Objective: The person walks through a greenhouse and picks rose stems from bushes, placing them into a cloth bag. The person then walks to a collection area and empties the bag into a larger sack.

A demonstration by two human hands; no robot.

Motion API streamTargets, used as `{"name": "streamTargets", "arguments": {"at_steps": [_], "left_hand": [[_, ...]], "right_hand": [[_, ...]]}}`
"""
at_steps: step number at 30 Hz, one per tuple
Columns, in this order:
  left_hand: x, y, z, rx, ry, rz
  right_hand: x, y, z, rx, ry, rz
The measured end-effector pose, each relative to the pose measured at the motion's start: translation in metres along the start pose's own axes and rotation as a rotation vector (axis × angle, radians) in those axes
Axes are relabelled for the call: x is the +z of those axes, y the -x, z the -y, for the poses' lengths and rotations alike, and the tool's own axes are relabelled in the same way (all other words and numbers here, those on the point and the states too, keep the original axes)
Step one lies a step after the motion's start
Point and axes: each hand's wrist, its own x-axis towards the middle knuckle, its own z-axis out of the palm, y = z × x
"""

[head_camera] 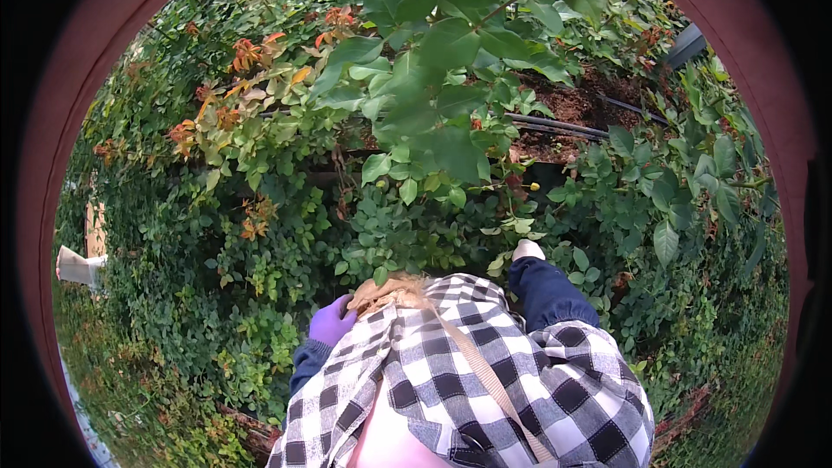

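My left hand (333,322), in a purple glove, is low in the view at the left edge of a tan, frayed cloth bag (390,296) hanging before my waist. Its fingers touch the bag's edge and are partly hidden, so a firm hold cannot be made out. My right hand (528,249), in a pale glove below a dark blue sleeve, reaches forward into the rose bushes. Pale green leaves (522,226) stand right at its fingertips; whether they are gripped is unclear. A tan strap (478,364) crosses my checked shirt (448,364).
A large leafy rose shoot (448,52) hangs close to the camera. Beyond it, black irrigation pipes (559,127) run over brown soil (585,101). A yellow bud (535,186) stands above my right hand. Dense foliage (273,260) surrounds me; a white object (75,266) is at far left.
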Motion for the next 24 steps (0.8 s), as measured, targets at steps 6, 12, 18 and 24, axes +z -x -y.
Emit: {"name": "streamTargets", "arguments": {"at_steps": [6,12,18,24], "left_hand": [[0.008,-0.012,-0.044,0.011,0.092,-0.103],[0.02,0.003,-0.034,-0.001,0.236,-0.232],[0.018,0.024,-0.019,-0.04,0.354,-0.31],[0.012,0.025,0.002,-0.048,0.278,-0.366]], "right_hand": [[-0.018,-0.013,-0.031,-0.218,0.196,0.048],[-0.099,0.046,0.006,-0.245,0.293,0.2],[-0.206,0.065,0.036,-0.295,0.351,0.258],[-0.349,0.15,0.127,-0.64,-0.222,-0.267]]}}
